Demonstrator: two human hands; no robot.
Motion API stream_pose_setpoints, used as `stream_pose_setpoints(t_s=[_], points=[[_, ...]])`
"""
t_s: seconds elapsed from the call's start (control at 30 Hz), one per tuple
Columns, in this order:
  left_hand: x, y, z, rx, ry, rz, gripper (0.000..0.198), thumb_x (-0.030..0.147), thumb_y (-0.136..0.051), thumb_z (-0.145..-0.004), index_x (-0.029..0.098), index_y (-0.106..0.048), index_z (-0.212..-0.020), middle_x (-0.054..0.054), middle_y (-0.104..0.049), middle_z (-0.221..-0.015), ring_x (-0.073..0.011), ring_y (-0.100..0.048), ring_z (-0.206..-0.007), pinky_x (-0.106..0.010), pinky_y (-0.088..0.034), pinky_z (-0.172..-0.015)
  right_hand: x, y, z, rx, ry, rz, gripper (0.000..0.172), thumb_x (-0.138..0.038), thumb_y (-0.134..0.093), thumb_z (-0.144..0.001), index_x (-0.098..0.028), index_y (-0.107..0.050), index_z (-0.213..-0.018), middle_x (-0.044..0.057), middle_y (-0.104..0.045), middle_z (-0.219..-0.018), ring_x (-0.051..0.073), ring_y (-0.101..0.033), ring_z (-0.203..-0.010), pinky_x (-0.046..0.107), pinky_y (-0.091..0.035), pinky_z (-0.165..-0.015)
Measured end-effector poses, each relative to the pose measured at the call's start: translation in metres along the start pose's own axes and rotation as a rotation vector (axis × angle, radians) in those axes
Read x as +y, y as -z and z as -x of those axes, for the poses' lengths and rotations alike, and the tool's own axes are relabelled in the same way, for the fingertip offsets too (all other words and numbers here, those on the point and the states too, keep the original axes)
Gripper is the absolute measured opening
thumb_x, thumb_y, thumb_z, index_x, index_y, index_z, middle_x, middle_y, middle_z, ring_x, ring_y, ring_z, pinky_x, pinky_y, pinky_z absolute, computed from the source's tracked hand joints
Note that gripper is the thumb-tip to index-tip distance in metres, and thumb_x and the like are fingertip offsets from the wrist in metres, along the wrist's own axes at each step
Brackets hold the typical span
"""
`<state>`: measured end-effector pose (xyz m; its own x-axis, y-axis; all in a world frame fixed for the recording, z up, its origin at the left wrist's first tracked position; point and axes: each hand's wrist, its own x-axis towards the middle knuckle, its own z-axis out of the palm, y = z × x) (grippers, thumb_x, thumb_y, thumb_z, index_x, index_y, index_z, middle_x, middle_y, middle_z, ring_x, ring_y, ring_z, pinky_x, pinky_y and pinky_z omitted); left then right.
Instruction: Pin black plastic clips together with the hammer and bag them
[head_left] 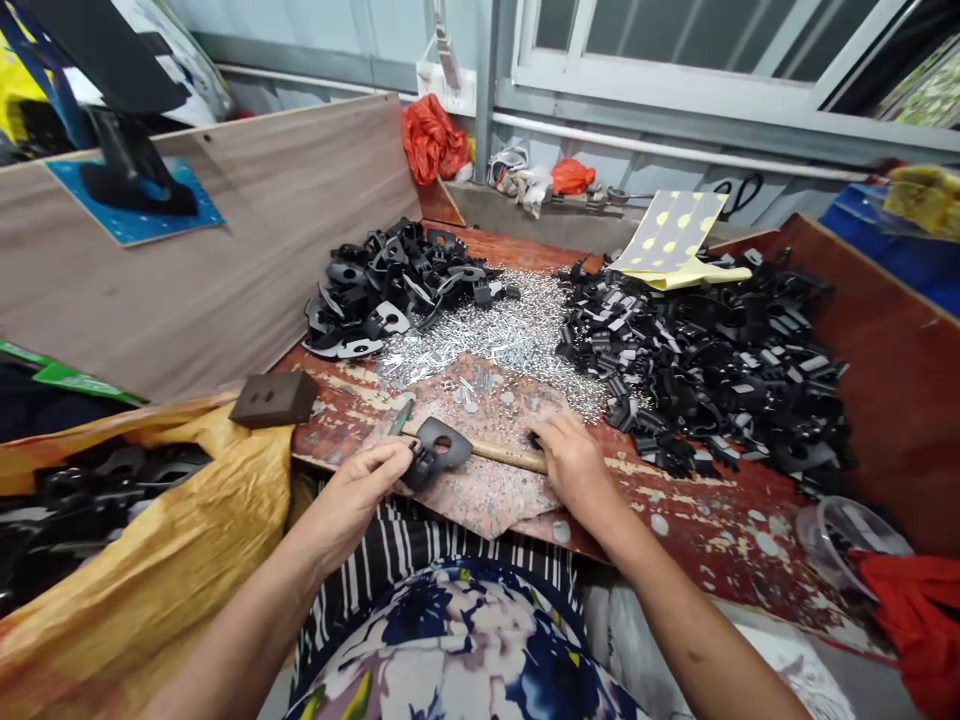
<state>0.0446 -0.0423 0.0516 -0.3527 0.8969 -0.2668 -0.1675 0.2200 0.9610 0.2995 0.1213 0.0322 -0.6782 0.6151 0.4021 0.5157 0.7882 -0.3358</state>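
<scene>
My left hand [375,470] pinches a black plastic part [442,447] with a round hole through its flat plate. Behind this part runs a wooden handle [506,455], which lies across the work surface and reaches my right hand [571,462]. A narrow green-and-dark piece [403,415] sticks up behind the left fingertips; whether it belongs to the handle is unclear. The fingers of my right hand are curled down at the handle's end. A small dark bit shows beneath them, mostly hidden. Under both hands is a worn, pinkish slab [502,500].
Small metal pins [502,330] spread beyond the slab. Black plastic parts are heaped at left [405,275] and right [720,350]. A brown block [274,398] sits by a yellow sack [217,490]. A clear tub [847,540] stands at right; wooden boards [315,190] wall the bench.
</scene>
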Motion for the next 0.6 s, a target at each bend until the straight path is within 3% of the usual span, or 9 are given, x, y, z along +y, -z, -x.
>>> stream_pose_setpoints(t_s=[0.13, 0.27, 0.33, 0.43, 0.6], points=[[0.000, -0.008, 0.018, -0.018, 0.076, 0.137, 0.033, 0.049, -0.087, -0.070, 0.017, -0.078, -0.073, -0.007, -0.060, -0.110, -0.0158, -0.052, -0.083, -0.022, -0.049, -0.065, 0.010, 0.019, 0.013, -0.036, -0.032, 0.194, 0.020, -0.014, -0.053, -0.093, -0.020, -0.071, -0.101, 0.009, -0.070, -0.092, 0.027, -0.060, -0.089, 0.041, -0.048, -0.079], [0.000, -0.024, 0.023, -0.101, 0.041, 0.170, 0.027, 0.042, -0.085, -0.074, 0.016, -0.076, -0.070, -0.006, -0.060, -0.094, -0.0160, -0.054, -0.082, -0.022, -0.052, -0.065, -0.008, 0.034, 0.002, 0.116, -0.053, -0.072, 0.022, -0.018, -0.053, -0.097, -0.023, -0.071, -0.108, 0.007, -0.073, -0.100, 0.022, -0.066, -0.093, 0.039, -0.053, -0.083], [0.000, -0.036, 0.024, -0.150, 0.066, 0.236, 0.023, 0.039, -0.084, -0.075, 0.017, -0.078, -0.077, -0.005, -0.061, -0.093, -0.0166, -0.057, -0.081, -0.026, -0.056, -0.068, -0.031, 0.030, -0.008, 0.188, -0.020, -0.235, 0.020, -0.017, -0.055, -0.096, -0.026, -0.072, -0.104, 0.002, -0.075, -0.098, 0.020, -0.069, -0.094, 0.043, -0.052, -0.094], [0.004, -0.052, 0.025, -0.172, 0.065, 0.327, 0.025, 0.039, -0.083, -0.077, 0.016, -0.079, -0.083, -0.006, -0.062, -0.096, -0.0167, -0.060, -0.080, -0.028, -0.058, -0.069, -0.065, 0.015, -0.018, 0.242, 0.052, -0.384, 0.021, -0.014, -0.061, -0.091, -0.028, -0.074, -0.100, -0.002, -0.078, -0.095, 0.018, -0.072, -0.091, 0.052, -0.042, -0.112], [0.008, -0.059, 0.024, -0.152, 0.024, 0.389, 0.027, 0.042, -0.082, -0.078, 0.016, -0.077, -0.081, -0.004, -0.062, -0.088, -0.0129, -0.061, -0.071, -0.025, -0.057, -0.067, -0.092, -0.007, -0.014, 0.258, 0.041, -0.476, 0.022, -0.015, -0.061, -0.090, -0.029, -0.075, -0.100, 0.000, -0.080, -0.096, 0.021, -0.074, -0.096, 0.062, -0.029, -0.120]])
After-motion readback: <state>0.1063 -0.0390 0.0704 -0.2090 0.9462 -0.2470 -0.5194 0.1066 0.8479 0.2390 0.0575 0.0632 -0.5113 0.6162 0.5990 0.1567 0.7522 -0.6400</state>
